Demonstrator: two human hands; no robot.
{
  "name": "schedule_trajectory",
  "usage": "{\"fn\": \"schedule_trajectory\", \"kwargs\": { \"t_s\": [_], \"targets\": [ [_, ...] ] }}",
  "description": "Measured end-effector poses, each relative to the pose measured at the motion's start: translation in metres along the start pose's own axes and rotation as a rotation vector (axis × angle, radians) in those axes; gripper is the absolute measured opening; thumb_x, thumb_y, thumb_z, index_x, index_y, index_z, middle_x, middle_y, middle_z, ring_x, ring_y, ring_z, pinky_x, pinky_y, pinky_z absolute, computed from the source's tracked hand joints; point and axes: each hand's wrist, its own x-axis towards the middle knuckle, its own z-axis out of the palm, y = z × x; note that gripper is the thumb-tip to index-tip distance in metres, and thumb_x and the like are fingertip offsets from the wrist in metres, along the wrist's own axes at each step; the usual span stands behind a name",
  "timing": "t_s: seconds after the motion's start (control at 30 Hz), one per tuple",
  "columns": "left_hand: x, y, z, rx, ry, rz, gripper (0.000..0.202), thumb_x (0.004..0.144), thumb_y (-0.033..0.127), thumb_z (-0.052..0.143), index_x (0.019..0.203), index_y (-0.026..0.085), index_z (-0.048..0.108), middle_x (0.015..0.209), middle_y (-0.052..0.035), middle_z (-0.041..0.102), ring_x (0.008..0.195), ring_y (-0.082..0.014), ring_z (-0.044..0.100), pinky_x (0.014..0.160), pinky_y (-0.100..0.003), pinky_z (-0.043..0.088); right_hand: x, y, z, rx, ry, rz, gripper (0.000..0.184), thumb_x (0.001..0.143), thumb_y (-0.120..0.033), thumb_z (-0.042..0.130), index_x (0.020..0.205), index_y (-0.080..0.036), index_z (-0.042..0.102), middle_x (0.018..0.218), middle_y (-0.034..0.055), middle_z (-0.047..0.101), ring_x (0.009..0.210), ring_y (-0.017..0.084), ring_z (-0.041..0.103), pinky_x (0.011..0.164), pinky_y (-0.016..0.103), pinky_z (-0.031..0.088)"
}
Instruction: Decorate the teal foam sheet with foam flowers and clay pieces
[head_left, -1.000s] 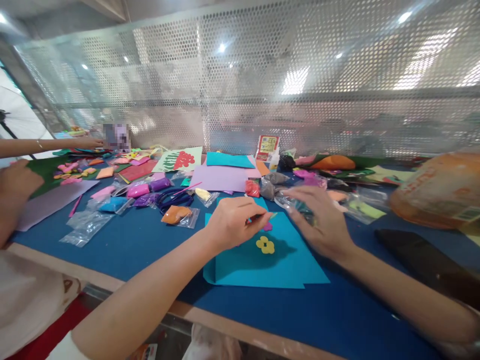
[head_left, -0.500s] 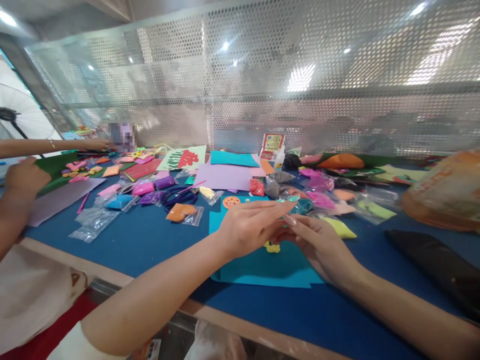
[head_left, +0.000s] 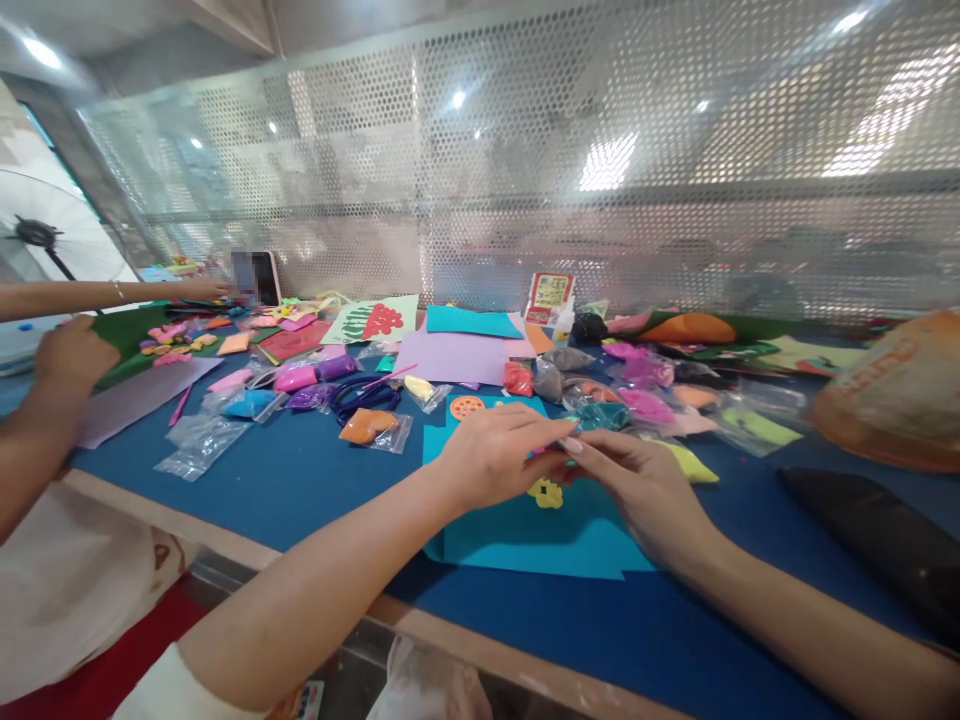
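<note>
My left hand (head_left: 491,455) and my right hand (head_left: 637,480) meet fingertip to fingertip just above a teal paper sheet (head_left: 525,545) on the blue table. Both hands are closed in a pinch around a tiny piece between them; a bit of pink shows there, too small to name. A yellow clay flower (head_left: 545,492) lies on the teal sheet right under the fingertips. An orange dotted disc (head_left: 466,407) sits at the sheet's far left corner.
Small bags of coloured clay (head_left: 367,428) and purple scissors (head_left: 358,393) lie behind my hands, with a lilac sheet (head_left: 450,355) further back. Another person's hand (head_left: 71,350) works at the left. An orange bag (head_left: 892,390) and a black object (head_left: 885,540) sit right.
My right hand left the clear plastic bags on the right and came in to meet my left hand. Both now pinch together over the yellow flower.
</note>
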Motion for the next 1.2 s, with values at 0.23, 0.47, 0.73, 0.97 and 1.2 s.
{"fn": "schedule_trajectory", "kwargs": {
  "t_s": [0.23,0.47,0.73,0.97,1.2],
  "targets": [
    [-0.001,-0.002,-0.004,-0.010,-0.042,-0.041,0.026,0.087,0.033,0.048,0.091,0.015,0.066,0.077,-0.0053,0.070,0.073,-0.0130,0.064,0.067,-0.024,0.051,0.002,0.002,-0.003,0.004,-0.055,0.005,0.033,0.069,-0.049,0.064,0.070,-0.016,0.070,0.059,0.0045,0.065,0.054,0.016,0.061,0.056,0.029,0.051],
    [0.001,0.003,-0.005,0.007,-0.107,0.009,0.023,0.088,0.023,0.042,0.085,0.014,0.063,0.078,-0.0050,0.069,0.073,-0.0127,0.063,0.066,-0.024,0.049,0.004,0.004,-0.004,0.051,-0.097,0.051,0.036,0.067,-0.052,0.065,0.063,-0.016,0.067,0.055,0.0046,0.064,0.052,0.016,0.060,0.054,0.028,0.051],
    [0.005,0.002,-0.011,-0.002,0.071,-0.066,0.018,0.086,0.017,0.044,0.088,0.012,0.061,0.075,-0.0063,0.068,0.069,-0.0122,0.062,0.063,-0.023,0.049,0.018,0.008,-0.017,0.226,0.043,0.138,0.027,0.067,-0.044,0.068,0.054,-0.021,0.064,0.054,0.0036,0.061,0.048,0.016,0.055,0.049,0.030,0.048],
    [0.004,0.001,-0.007,0.023,0.024,-0.069,0.021,0.087,0.019,0.045,0.097,0.011,0.061,0.085,-0.0074,0.069,0.076,-0.0140,0.062,0.070,-0.026,0.050,0.014,0.008,-0.014,0.237,-0.086,0.178,0.026,0.071,-0.045,0.063,0.063,-0.021,0.067,0.061,0.0051,0.065,0.054,0.018,0.060,0.053,0.031,0.049],
    [0.001,0.001,-0.003,0.046,-0.076,-0.047,0.023,0.087,0.018,0.043,0.098,0.011,0.062,0.086,-0.0081,0.069,0.078,-0.0152,0.062,0.070,-0.028,0.050,0.007,0.005,-0.006,0.314,-0.236,0.229,0.030,0.072,-0.046,0.062,0.062,-0.018,0.065,0.058,0.0045,0.064,0.053,0.015,0.060,0.054,0.027,0.048]
  ]
}}
